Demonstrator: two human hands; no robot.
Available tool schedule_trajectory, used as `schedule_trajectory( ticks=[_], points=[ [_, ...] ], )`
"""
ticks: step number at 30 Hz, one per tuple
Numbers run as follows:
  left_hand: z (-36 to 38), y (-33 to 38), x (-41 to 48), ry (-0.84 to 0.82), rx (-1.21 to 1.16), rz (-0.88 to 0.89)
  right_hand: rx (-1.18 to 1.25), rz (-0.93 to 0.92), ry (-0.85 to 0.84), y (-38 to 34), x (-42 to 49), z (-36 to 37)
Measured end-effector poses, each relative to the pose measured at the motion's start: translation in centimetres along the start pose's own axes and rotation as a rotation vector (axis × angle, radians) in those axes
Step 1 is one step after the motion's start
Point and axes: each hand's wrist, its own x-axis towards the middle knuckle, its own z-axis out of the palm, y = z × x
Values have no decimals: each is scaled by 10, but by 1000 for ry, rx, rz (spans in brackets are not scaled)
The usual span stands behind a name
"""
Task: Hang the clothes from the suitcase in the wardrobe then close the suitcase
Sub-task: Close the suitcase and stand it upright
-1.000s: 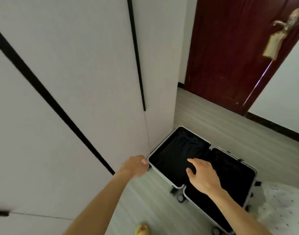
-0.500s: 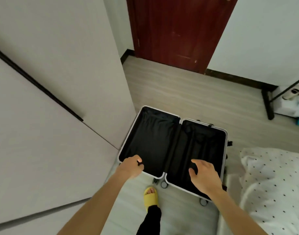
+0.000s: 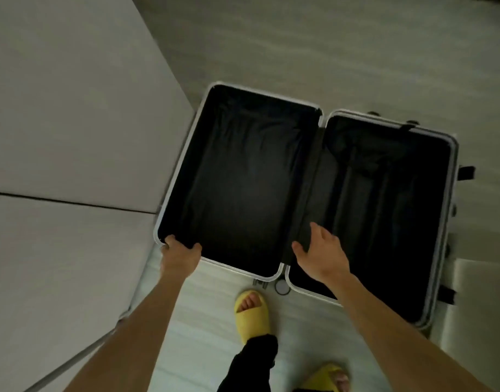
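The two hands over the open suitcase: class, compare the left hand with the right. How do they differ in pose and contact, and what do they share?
The left hand curls its fingers over the near-left corner rim of the suitcase, gripping it; the right hand is spread open, gripping nothing. The left hand is at the outer corner; the right hand lies near the centre hinge. Both are bare and reach toward the empty, black-lined case.

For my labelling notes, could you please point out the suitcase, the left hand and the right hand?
suitcase [image 3: 183, 162]: head view, white rim of left half.
left hand [image 3: 180, 257]: head view, back of hand.
right hand [image 3: 323, 256]: head view, back of hand.
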Motion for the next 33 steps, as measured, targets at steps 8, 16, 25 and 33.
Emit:
schedule_trajectory(
  ticks=[8, 16, 25, 33],
  points=[
    [96, -49, 130, 212, -435, -244, 19, -33, 86, 23, 125, 125],
    [107, -43, 157, 397, -518, -217, 164, -115, 339, 24, 148, 156],
    [68, 0, 141, 458, -684, -61, 217, -135, 322, 24, 169, 134],
    [41, 30, 91, 622, -789, 109, 330, -177, -14, 41, 174, 86]
  ],
)
